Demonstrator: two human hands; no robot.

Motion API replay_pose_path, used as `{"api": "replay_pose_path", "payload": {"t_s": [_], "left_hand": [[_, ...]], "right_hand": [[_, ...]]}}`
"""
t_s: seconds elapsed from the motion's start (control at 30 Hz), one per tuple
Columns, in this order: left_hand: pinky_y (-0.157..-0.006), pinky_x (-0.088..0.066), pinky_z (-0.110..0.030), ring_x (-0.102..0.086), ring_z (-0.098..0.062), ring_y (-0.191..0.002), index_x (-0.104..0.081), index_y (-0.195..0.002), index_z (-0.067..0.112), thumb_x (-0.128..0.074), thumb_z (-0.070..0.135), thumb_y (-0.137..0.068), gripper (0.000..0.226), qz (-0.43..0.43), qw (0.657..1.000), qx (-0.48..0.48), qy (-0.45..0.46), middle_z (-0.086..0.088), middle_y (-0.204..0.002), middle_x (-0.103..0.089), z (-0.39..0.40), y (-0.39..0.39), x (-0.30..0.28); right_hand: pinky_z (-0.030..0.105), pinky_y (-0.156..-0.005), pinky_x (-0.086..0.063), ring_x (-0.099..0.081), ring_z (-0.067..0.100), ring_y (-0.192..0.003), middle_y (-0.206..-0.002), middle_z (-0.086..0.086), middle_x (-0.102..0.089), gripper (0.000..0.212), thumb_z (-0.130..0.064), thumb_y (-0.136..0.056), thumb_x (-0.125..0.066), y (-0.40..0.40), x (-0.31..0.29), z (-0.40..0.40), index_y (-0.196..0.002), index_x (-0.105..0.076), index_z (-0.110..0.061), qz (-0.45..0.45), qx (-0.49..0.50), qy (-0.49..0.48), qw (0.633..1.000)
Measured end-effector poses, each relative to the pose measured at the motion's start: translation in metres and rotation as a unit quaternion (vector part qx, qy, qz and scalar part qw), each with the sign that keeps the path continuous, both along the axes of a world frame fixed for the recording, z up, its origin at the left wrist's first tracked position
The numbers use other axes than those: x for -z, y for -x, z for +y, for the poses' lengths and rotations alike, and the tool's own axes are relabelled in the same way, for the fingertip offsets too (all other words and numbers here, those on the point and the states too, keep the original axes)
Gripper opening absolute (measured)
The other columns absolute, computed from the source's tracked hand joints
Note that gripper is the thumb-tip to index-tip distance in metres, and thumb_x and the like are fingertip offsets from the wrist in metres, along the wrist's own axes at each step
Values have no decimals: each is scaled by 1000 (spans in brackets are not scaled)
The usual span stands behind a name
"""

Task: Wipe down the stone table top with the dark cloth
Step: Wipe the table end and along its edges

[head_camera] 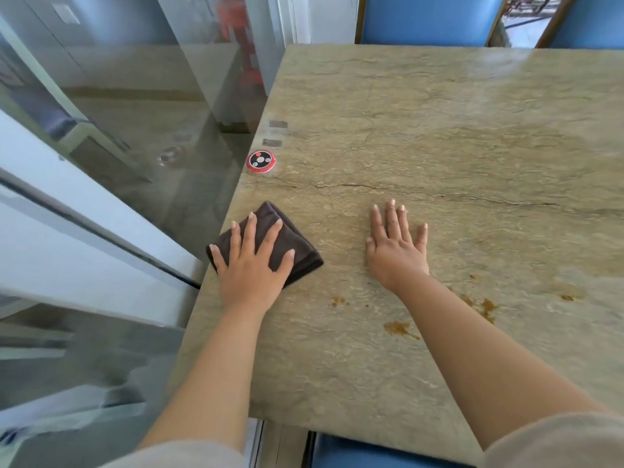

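A folded dark brown cloth lies near the left edge of the beige stone table top. My left hand presses flat on the cloth with fingers spread, covering its near left part. My right hand rests palm down on the bare stone to the right of the cloth, holding nothing. Brown stains mark the stone near my right forearm, with more specks further right.
A round red and black call button sits at the table's left edge beyond the cloth. A glass partition runs along the left side. Blue chairs stand at the far edge and the near edge.
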State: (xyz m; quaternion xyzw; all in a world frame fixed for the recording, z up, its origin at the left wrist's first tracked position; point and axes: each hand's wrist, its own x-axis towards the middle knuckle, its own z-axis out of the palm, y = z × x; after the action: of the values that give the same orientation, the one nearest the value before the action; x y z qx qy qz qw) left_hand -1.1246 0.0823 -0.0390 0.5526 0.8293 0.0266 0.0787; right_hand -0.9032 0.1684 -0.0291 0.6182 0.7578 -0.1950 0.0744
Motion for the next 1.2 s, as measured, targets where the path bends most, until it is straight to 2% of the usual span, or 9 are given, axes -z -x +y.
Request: {"api": "replay_pose_path", "payload": {"t_s": [0.13, 0.3, 0.47, 0.7, 0.83, 0.97, 1.03, 1.1, 1.2], "left_hand": [[-115, 3, -64, 13, -20, -149, -5, -149, 51, -18, 66, -93, 60, -9, 999, -34, 6, 9, -163, 6, 11, -2, -2], [-115, 3, -63, 15, -23, -149, 2, -151, 47, -14, 64, -93, 62, -6, 997, -73, 6, 7, -163, 11, -72, -40, -2], [-114, -6, -66, -5, -26, -150, -15, -150, 48, -27, 64, -90, 63, 10, 1000, -3, -20, 7, -164, -5, -151, -51, 4], [-111, 6, -69, 13, -25, -149, 0, -149, 52, -12, 67, -91, 60, -4, 990, -137, 20, 8, -163, 9, -83, -36, -3], [-110, 9, -68, 16, -27, -148, 5, -148, 53, -14, 66, -93, 59, 5, 1000, 1, 13, 9, -162, 13, -108, -66, -3], [-114, 10, -62, 10, -17, -150, -7, -147, 56, -15, 65, -90, 59, -43, 989, 142, 9, 17, -162, 3, -125, -88, -3], [-118, 0, -57, -7, -12, -149, -23, -147, 49, -19, 57, -90, 57, -151, 980, 123, -37, 16, -160, -16, -118, -74, -13], [-118, -11, -52, -20, -13, -146, -36, -147, 35, -27, 47, -94, 55, -179, 973, 68, -125, 9, -157, -30, -117, -55, -20], [-119, 4, -44, -8, -11, -149, -30, -150, 28, -30, 30, -100, 50, -202, 970, -55, -126, 6, -160, -21, -122, -39, -18]], "right_hand": [[53, -114, 16, 29, 16, -142, -155, -1, 30, 57, -38, -100, -7, 0, -2, 1, -149, 21, -27, -7, -6, 3, 1000], [52, -118, 6, 21, 27, -145, -160, 2, 18, 62, -39, -101, -19, 4, -15, -14, -152, 10, -20, -13, -36, -1, 999], [51, -119, 2, 13, 30, -147, -162, -2, -4, 61, -39, -99, -31, 7, -13, -65, -153, -9, -23, 41, -118, -38, 991], [35, -118, 0, 5, 17, -148, -161, -8, -7, 55, -22, -101, -34, -23, -16, -61, -152, -16, -33, 103, -165, -34, 980], [32, -120, -6, 0, 15, -148, -161, -6, -13, 53, -15, -100, -36, -31, -19, -59, -151, -25, -28, 140, -156, -15, 978], [36, -121, -3, -3, 19, -148, -160, 0, -16, 51, -13, -98, -36, -13, -23, -71, -149, -31, -19, 189, -71, -1, 979], [40, -121, -11, -8, 21, -147, -158, 4, -20, 52, -11, -97, -37, 1, -29, -91, -148, -31, -14, 206, -37, -22, 978], [41, -121, -14, -13, 24, -146, -155, 8, -23, 54, -7, -95, -38, 15, -31, -120, -148, -30, -11, 211, -84, -62, 972], [37, -120, 4, -5, 25, -148, -158, 9, -18, 58, -25, -97, -38, 32, -16, -165, -151, -22, -13, 184, -253, -85, 946]]}}
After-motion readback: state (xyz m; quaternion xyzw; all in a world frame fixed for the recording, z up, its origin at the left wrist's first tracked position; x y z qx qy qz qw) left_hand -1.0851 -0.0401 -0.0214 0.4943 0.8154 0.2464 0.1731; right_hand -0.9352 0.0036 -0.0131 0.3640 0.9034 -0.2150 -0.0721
